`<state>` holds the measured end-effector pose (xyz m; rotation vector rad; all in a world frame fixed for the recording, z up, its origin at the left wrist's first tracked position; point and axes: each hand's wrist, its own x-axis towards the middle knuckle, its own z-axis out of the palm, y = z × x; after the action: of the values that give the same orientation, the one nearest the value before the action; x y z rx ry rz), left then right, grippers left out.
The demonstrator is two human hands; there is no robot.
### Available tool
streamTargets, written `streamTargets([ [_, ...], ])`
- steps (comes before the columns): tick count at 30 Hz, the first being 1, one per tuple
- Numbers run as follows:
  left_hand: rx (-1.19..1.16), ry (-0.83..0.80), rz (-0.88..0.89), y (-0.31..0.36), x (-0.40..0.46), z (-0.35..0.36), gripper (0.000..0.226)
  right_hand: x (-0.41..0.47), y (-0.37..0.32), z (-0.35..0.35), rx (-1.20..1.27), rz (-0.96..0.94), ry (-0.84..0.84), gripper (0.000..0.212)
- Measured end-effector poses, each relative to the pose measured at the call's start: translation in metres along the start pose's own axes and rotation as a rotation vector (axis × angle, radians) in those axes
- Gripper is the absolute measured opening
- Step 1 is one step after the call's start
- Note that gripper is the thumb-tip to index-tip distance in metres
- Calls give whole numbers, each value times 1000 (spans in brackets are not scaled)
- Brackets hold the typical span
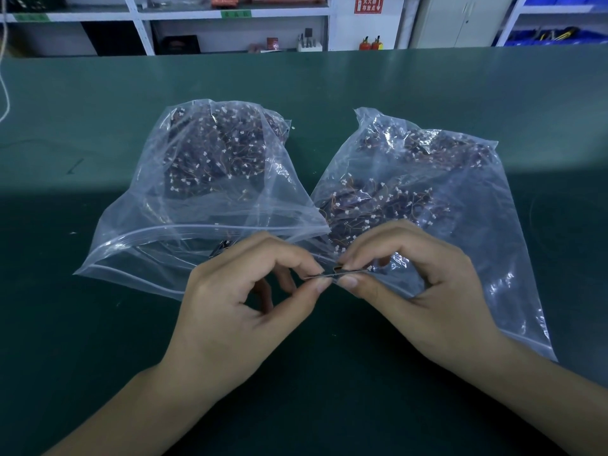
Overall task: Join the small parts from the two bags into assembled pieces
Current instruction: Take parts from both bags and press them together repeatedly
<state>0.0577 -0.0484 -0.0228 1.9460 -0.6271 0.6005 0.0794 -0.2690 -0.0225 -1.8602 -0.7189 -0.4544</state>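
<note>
Two clear zip bags lie on the green table, both full of small dark parts with thin wires and white connectors. The left bag [158, 205] has its mouth open toward me; the right bag [460, 192] lies beside it. In front of the bags my left hand [243, 311] and my right hand [418, 284] meet. Each pinches one end of a small thin dark part [335, 274] between thumb and forefinger, held level just above the bag mouths.
The green table [98, 340] stretches wide on all sides. A white cord [5, 93] hangs at the far left edge. Shelves, cabinets and blue bins stand behind the table's far edge.
</note>
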Motion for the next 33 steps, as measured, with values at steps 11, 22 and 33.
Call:
streamTargets([
  [11, 1, -2, 6, -1, -1, 1, 5, -1, 2, 1, 18, 18, -20, 10],
  [22, 20, 17, 29, 0, -1, 0, 2, -2, 2, 1, 8, 49, -34, 12],
  [33, 72, -50, 73, -14, -3, 1, 5, 2, 19, -7, -480, -1, -191, 40],
])
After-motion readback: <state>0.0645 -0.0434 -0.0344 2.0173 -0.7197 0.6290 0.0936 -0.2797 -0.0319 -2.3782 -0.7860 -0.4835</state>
